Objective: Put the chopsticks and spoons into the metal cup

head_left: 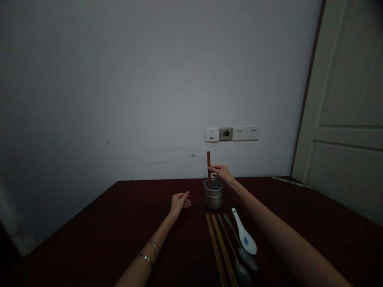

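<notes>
My right hand (220, 172) pinches a reddish-brown chopstick (208, 160) that stands upright with its lower end inside a small metal cup (213, 197) on the dark red table (89, 239). My left hand (179, 201) rests on the table to the left of the cup, fingers loosely curled and holding nothing. Two bracelets sit on the left wrist.
In front of the cup lie wooden chopsticks (220, 251), two metal spoons (239, 255) and a white ceramic spoon (244, 238). A white wall with an outlet strip (232, 134) stands behind the table. A white door (347, 119) is at the right.
</notes>
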A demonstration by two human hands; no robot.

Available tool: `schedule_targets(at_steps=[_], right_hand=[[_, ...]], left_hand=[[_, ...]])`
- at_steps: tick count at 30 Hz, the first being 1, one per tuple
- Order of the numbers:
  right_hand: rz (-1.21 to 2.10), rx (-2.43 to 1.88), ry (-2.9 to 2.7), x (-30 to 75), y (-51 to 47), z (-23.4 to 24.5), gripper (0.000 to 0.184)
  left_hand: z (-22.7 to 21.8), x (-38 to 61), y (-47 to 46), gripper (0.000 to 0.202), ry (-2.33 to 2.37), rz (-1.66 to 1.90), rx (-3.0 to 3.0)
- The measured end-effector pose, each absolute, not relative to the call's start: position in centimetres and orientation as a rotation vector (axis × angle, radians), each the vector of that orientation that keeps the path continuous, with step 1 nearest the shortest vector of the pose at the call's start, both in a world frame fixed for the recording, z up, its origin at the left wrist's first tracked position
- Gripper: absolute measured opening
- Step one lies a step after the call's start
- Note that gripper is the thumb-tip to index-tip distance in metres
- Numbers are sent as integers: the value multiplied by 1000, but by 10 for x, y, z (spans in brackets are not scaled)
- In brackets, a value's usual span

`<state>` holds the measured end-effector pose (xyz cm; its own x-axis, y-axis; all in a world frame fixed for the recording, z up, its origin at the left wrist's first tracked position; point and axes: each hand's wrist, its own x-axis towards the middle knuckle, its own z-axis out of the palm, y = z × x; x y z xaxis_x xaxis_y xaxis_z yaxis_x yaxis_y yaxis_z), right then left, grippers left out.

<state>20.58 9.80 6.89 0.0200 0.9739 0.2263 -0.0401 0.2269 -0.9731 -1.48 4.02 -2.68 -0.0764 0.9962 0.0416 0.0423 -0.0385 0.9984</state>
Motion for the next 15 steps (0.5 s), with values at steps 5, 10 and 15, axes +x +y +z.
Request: schedule_targets(at_steps=[5,10,15], right_hand=[[1060,-1043,-1261,205,98,63,28],[1061,-1056,-1267,205,93,62,25],[1061,-1041,-1268,204,89,63,24]], left_hand=[[-27,-15,40,36,1269,1274,1238],[-26,-15,38,36,1262,1284,1251],[-26,-14,38,35,1280,1270,1242]])
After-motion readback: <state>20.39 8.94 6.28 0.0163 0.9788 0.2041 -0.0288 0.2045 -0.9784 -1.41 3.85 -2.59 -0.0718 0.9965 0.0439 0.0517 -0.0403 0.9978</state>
